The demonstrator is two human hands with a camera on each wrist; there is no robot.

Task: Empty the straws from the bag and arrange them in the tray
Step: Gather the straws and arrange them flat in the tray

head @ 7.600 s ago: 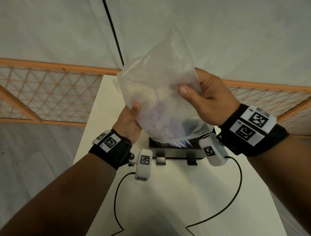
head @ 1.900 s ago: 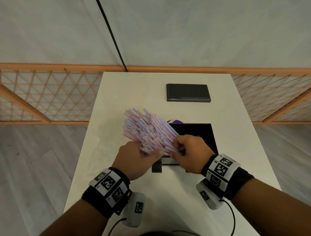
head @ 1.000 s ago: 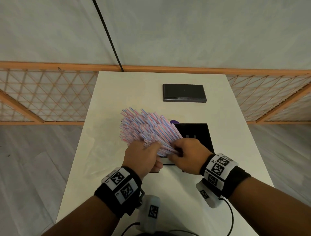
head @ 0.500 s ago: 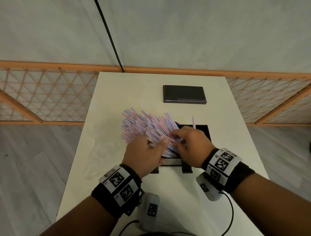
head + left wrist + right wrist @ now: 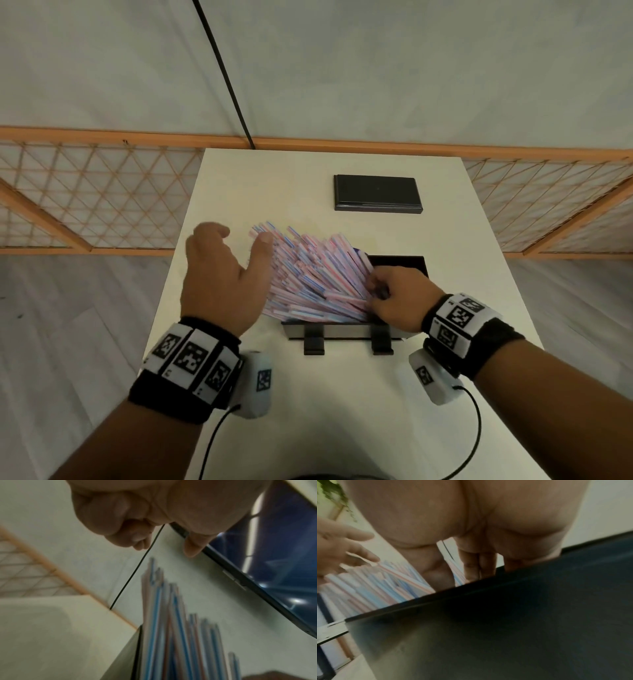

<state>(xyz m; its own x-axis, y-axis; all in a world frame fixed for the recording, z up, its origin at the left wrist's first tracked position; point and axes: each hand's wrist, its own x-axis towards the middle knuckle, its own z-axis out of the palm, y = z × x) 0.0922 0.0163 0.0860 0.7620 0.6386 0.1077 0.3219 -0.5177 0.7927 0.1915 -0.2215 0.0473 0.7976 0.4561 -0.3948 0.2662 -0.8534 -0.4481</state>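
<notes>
A thick fan of pink, blue and white striped straws [image 5: 308, 274] leans to the left out of the black tray [image 5: 342, 334] at the table's middle. My right hand [image 5: 376, 291] has its fingers curled round the straws' lower ends inside the tray; in the right wrist view the fingers [image 5: 479, 568] dip behind the tray's dark wall [image 5: 488, 628]. My left hand [image 5: 238, 236] hovers open to the left of the fan, thumb close to the upper straw tips and holding nothing. Its loosely bent fingers [image 5: 137, 540] hang above the straws [image 5: 163, 628]. No bag shows.
A flat black slab [image 5: 376, 192] lies at the back of the white table [image 5: 342, 411]. Two black clips stick out from the tray's front. Orange lattice fencing [image 5: 102, 198] runs behind the table, and thin cables trail from both wrist cameras over the near end.
My left hand has let go of the straws, opened and moved up and to the left. The right hand has slid down to the straws' lower ends in the tray.
</notes>
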